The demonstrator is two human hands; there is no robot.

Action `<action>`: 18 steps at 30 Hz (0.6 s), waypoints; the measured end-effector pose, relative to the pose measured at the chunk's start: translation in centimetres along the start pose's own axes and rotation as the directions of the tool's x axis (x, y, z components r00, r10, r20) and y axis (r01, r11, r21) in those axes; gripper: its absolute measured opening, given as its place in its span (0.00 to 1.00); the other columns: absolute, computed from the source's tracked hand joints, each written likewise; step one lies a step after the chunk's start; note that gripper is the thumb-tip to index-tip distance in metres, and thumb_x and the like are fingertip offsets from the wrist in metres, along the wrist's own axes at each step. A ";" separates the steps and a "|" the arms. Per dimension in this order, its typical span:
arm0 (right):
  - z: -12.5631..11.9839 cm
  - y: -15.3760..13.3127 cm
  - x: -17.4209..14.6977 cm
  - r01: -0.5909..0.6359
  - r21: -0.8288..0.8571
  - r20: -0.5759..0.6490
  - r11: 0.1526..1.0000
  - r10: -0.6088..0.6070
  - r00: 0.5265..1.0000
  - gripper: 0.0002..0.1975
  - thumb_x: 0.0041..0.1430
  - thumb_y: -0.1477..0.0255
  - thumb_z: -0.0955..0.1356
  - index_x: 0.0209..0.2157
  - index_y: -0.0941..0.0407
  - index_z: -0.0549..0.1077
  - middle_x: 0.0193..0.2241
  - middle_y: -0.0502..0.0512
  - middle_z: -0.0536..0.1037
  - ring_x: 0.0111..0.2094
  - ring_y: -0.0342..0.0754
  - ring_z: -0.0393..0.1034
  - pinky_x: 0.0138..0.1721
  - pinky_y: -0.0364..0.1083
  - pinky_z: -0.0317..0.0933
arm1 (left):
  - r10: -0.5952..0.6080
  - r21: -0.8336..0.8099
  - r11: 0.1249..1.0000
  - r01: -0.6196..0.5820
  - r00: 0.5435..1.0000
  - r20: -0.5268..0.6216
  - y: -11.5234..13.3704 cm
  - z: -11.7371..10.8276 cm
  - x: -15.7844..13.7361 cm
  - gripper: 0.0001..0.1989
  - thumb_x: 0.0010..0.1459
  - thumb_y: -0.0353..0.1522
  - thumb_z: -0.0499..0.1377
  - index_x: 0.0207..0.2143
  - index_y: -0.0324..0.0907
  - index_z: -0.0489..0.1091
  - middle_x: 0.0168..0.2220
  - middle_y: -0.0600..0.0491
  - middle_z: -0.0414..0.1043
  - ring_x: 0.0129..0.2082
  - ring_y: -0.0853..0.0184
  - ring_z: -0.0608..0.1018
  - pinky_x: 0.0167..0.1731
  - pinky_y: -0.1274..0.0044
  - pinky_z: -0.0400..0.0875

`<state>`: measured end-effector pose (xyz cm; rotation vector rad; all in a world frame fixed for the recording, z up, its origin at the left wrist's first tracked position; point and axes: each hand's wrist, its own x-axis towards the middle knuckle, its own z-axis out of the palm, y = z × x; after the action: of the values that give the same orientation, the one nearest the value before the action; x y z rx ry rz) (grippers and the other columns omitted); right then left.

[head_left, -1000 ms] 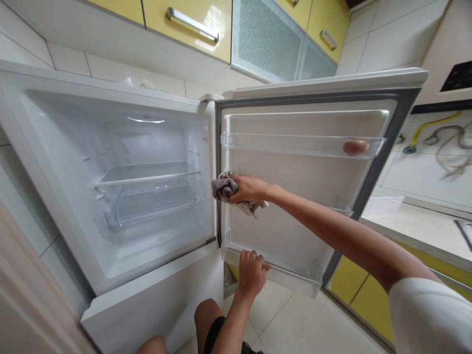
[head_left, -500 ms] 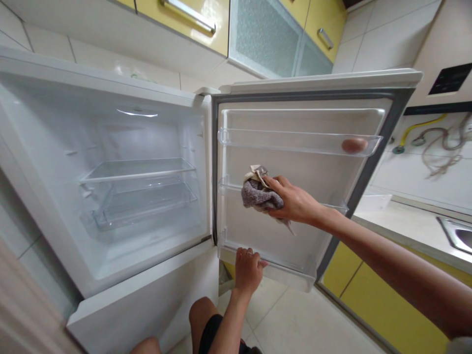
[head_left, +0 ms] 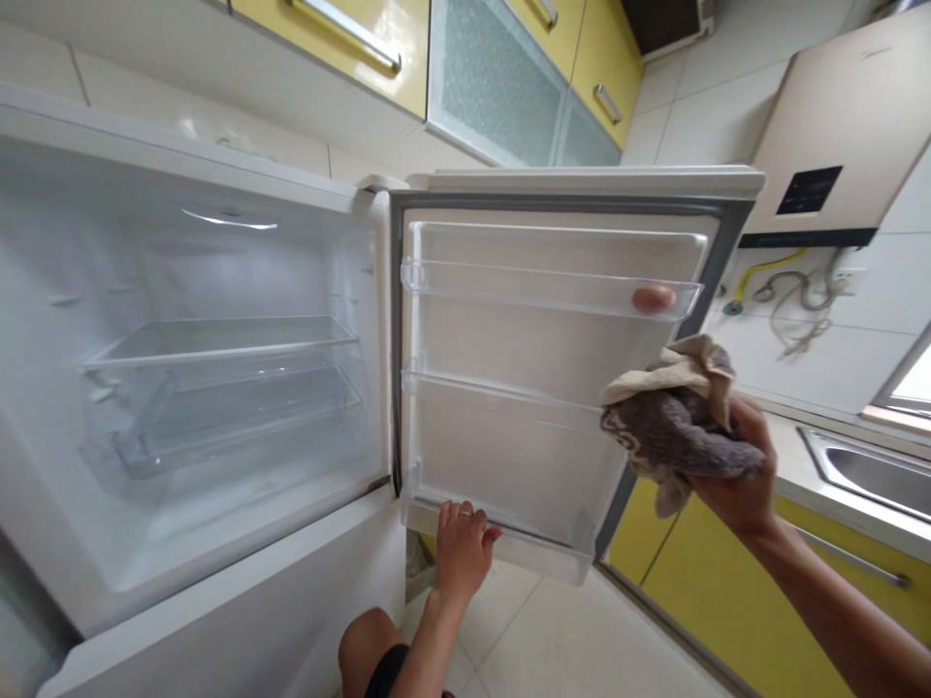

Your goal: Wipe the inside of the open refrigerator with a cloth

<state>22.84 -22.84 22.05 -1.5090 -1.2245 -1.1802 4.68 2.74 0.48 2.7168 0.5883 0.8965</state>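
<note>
Right hand (head_left: 734, 475): grip clenched around a bunched cloth (head_left: 673, 431), grey-brown pile with a cream edge folded over the top. Cloth is held in the air at the outer edge of the open fridge door (head_left: 509, 436), level with the middle door shelf (head_left: 501, 393); it overlaps the door's grey seal (head_left: 727, 247) in view, contact with the door cannot be told. A loose corner of the cloth hangs below the fist

Left hand (head_left: 458, 543): grip closed over the bottom edge of the fridge door, fingers curled on the rim of the lowest door bin (head_left: 538, 548), a ring on one finger. Forearm rises from the lower edge of the view, beside a bare knee (head_left: 364, 645)

Door interior: white, three clear shelves one above the other. Top door shelf (head_left: 545, 289) carries a single brownish egg (head_left: 653, 298) at its far right end, just above the cloth. The shelves below show nothing in them

Left of the door, the fridge compartment (head_left: 181, 388) stands open: white walls, a clear glass shelf (head_left: 218, 339) and a clear drawer (head_left: 233, 417) under it. A closed lower door (head_left: 254, 620) sits beneath

Surroundings: yellow wall cabinets (head_left: 349, 39) with metal handles and frosted glass panels (head_left: 495, 82) overhead. To the right, a beige wall unit (head_left: 836, 145) with a dark display, a yellow hose (head_left: 763, 267) and grey cords on the tiled wall. A light surface (head_left: 800, 475) with a steel sink (head_left: 873, 470) runs behind the right hand, yellow base cabinets (head_left: 690, 591) under it. Pale tiled floor (head_left: 567, 640) below
</note>
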 end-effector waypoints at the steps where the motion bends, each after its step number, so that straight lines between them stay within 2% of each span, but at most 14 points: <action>1: 0.0 0.7 -0.7 -0.114 0.031 -0.066 0.993 0.116 0.991 0.26 0.50 0.63 0.74 0.52 0.49 0.72 0.44 0.59 0.74 0.44 0.59 0.70 0.44 0.57 0.66 | -0.004 -0.001 1.000 0.004 1.000 -0.001 0.1 -0.1 0.0 0.09 0.64 0.36 0.60 0.35 0.40 0.77 0.37 0.48 0.76 0.44 0.56 0.75 0.56 0.61 0.64; 4: 1.0 1.9 -2.8 -0.416 0.179 -0.137 0.892 0.441 0.887 0.26 0.44 0.55 0.75 0.43 0.54 0.73 0.36 0.55 0.74 0.35 0.53 0.68 0.37 0.52 0.64 | -0.014 -0.004 1.000 0.014 1.000 -0.005 0.2 -0.2 0.0 0.08 0.64 0.34 0.61 0.34 0.41 0.78 0.37 0.48 0.76 0.44 0.56 0.75 0.55 0.61 0.64; 6: 1.9 1.6 -4.3 -0.498 0.238 -0.153 0.834 0.538 0.829 0.25 0.42 0.54 0.75 0.39 0.55 0.72 0.32 0.52 0.73 0.33 0.50 0.65 0.35 0.50 0.62 | -0.017 -0.001 1.000 0.017 1.000 -0.007 0.3 -0.2 -0.1 0.07 0.63 0.33 0.61 0.34 0.41 0.78 0.37 0.48 0.76 0.44 0.56 0.75 0.55 0.61 0.65; 8: 2.4 0.5 -6.0 -0.518 0.258 -0.140 0.815 0.562 0.815 0.23 0.44 0.55 0.74 0.37 0.55 0.72 0.31 0.51 0.72 0.32 0.48 0.64 0.34 0.48 0.61 | -0.017 0.005 1.000 0.017 1.000 -0.008 0.3 -0.1 -0.1 0.06 0.63 0.33 0.61 0.34 0.41 0.77 0.37 0.48 0.76 0.44 0.56 0.75 0.54 0.61 0.66; 11: 2.5 -1.6 -8.7 -0.497 0.248 -0.069 0.832 0.527 0.847 0.20 0.48 0.57 0.73 0.38 0.54 0.72 0.30 0.50 0.72 0.29 0.47 0.64 0.30 0.45 0.60 | -0.025 0.010 1.000 0.026 1.000 -0.014 0.4 0.1 -0.1 0.06 0.62 0.32 0.62 0.34 0.41 0.77 0.37 0.48 0.76 0.45 0.55 0.75 0.54 0.61 0.66; 14: 2.3 -3.5 -10.7 -0.408 0.185 -0.063 0.894 0.425 0.903 0.22 0.49 0.56 0.73 0.43 0.54 0.72 0.33 0.53 0.73 0.30 0.48 0.67 0.29 0.45 0.62 | -0.038 0.000 0.999 0.038 0.999 -0.015 0.3 0.3 -0.2 0.07 0.63 0.33 0.61 0.34 0.41 0.77 0.37 0.48 0.76 0.45 0.55 0.75 0.56 0.59 0.66; 16: 2.7 -4.8 -11.2 -0.266 0.185 -0.005 0.946 0.271 0.962 0.22 0.50 0.58 0.73 0.44 0.53 0.73 0.35 0.55 0.74 0.32 0.51 0.70 0.30 0.46 0.65 | -0.038 -0.012 0.999 0.038 0.999 -0.018 0.2 0.5 -0.3 0.08 0.64 0.34 0.59 0.34 0.41 0.77 0.37 0.47 0.76 0.46 0.55 0.75 0.59 0.58 0.64; 18: 4.1 -6.5 -10.7 -0.129 0.252 0.122 0.959 0.101 0.987 0.20 0.49 0.63 0.74 0.44 0.52 0.73 0.39 0.59 0.76 0.37 0.55 0.74 0.33 0.48 0.69 | -0.046 -0.058 0.997 0.044 0.999 -0.029 0.1 0.7 -0.3 0.07 0.63 0.32 0.59 0.35 0.41 0.77 0.38 0.46 0.76 0.47 0.55 0.75 0.61 0.57 0.63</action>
<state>16.24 -19.79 11.05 -1.4395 -1.2896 -0.8350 4.90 2.48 -0.26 2.6325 0.6177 0.9303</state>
